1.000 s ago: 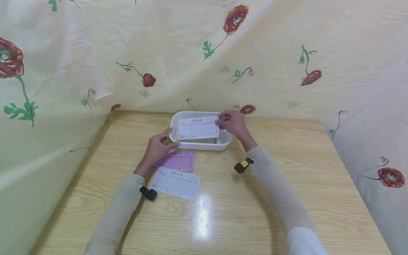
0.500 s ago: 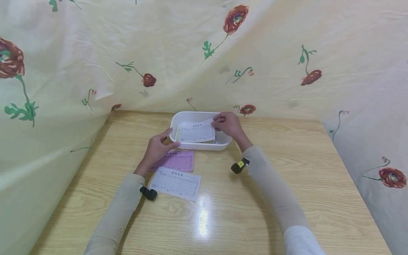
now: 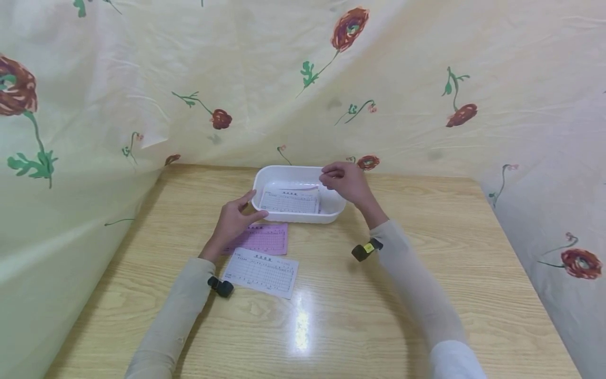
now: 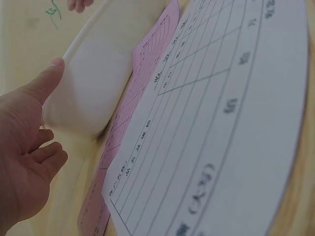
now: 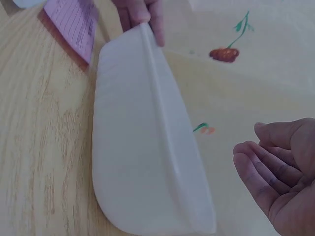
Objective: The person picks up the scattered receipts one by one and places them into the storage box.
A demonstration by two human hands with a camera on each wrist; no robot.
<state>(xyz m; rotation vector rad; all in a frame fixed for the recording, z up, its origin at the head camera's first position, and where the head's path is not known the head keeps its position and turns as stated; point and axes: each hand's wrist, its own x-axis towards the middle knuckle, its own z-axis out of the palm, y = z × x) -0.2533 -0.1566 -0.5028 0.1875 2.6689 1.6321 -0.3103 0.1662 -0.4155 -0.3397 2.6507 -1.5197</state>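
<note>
A white plastic tub stands at the back of the table. My left hand grips its left end, thumb at the front rim and fingers round the side; the left wrist view shows the thumb on the rim. Inside the tub lies a white printed form slip with ruled columns, over other slips mostly hidden below. Above the tub's right end is my right hand, fingers loosely bent. In the right wrist view that hand has nothing between thumb and fingertips and is apart from the tub.
A pink form slip lies in front of the tub, partly under the left hand. Nearer me, a white form slip overlaps its lower edge. Floral cloth hangs behind and beside the wooden table.
My right hand has lowered the white slip into the tub, let it go, and drawn back up and right. The left hand has stayed at the tub's left end.
</note>
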